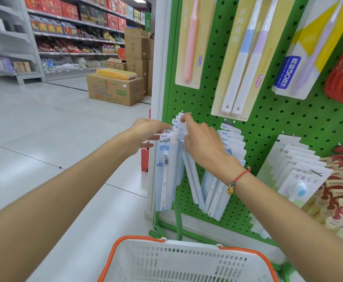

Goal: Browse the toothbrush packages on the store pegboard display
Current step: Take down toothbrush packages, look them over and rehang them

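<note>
A: While your two hands are up at the hook, where is the stack you are browsing?

B: The toothbrush packages (167,169) hang at the left edge of the green pegboard (268,123), their long axis going down toward the floor. Your left hand (146,130) is at the left side of the stack, its fingers resting on the package tops. Whether they pinch a card or only touch it, I cannot tell.

A: And your right hand (202,142)?

B: It is just right of the same stack, thumb and forefinger closed on the top of the rear packages, which swing out slanted to the right. It is the nearer hand to the hook, I think, so the next flip is yours from the right. The white basket (187,263) waits below, near you.
</note>
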Motion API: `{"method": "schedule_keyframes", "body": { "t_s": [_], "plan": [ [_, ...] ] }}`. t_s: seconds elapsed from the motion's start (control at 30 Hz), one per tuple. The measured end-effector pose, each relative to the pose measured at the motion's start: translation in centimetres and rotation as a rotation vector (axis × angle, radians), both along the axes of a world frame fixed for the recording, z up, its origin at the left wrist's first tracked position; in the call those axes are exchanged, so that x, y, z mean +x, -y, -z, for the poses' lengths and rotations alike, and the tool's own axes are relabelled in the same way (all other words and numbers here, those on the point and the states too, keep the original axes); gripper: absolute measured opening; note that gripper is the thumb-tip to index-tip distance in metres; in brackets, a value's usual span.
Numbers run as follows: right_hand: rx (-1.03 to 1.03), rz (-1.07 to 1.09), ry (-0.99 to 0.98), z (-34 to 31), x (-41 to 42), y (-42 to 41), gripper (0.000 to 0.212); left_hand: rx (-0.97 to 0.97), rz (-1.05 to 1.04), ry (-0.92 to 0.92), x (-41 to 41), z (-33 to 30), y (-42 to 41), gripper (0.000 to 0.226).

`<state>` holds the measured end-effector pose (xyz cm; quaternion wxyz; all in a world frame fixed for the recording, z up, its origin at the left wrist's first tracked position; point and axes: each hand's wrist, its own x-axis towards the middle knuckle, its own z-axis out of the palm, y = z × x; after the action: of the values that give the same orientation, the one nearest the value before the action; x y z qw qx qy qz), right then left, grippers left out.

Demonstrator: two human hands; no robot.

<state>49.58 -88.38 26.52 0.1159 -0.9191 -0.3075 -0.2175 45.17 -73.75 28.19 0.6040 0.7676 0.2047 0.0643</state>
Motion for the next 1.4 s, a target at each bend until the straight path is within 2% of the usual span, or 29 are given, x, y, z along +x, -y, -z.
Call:
{"method": "schedule_keyframes", "body": {
  "t_s": [0.23,0.47,0.6,0.67,0.73,0.87,1.1,1.4],
  "plan": [
    [0.089,-0.095,-0.070,0.0,1.1,-0.5,0.038,-0.047,0.012,-0.001,0.0,0.2,-0.2,0.030],
    [0.129,-0.123,-0.201,-0.1,1.6,-0.9,0.041,-0.036,0.021,0.012,0.0,0.2,-0.3,0.023],
    [0.124,-0.084,-0.130,-0.3,2.0,-0.5,0.046,-0.001,0.021,0.025,0.0,0.1,-0.3,0.020],
    [0.098,-0.051,-0.062,-0.5,2.2,-0.3,0.048,0.009,0.026,0.065,0.1,0.2,-0.2,0.026],
    [0.067,-0.016,-0.038,-0.7,2.5,-0.4,0.043,0.015,0.030,0.133,0.4,0.2,-0.1,0.028],
    [0.089,0.008,-0.104,-1.2,3.1,-1.1,0.021,0.054,0.018,0.184,1.2,0.2,0.4,0.028],
    [0.157,0.049,-0.233,-1.4,4.2,-1.6,0.020,-0.002,-0.027,0.091,2.6,0.4,0.9,0.025],
    [0.187,0.071,-0.179,-1.0,4.2,-1.3,0.023,0.006,-0.016,0.112,2.5,0.0,1.0,0.027]
  ]
}}
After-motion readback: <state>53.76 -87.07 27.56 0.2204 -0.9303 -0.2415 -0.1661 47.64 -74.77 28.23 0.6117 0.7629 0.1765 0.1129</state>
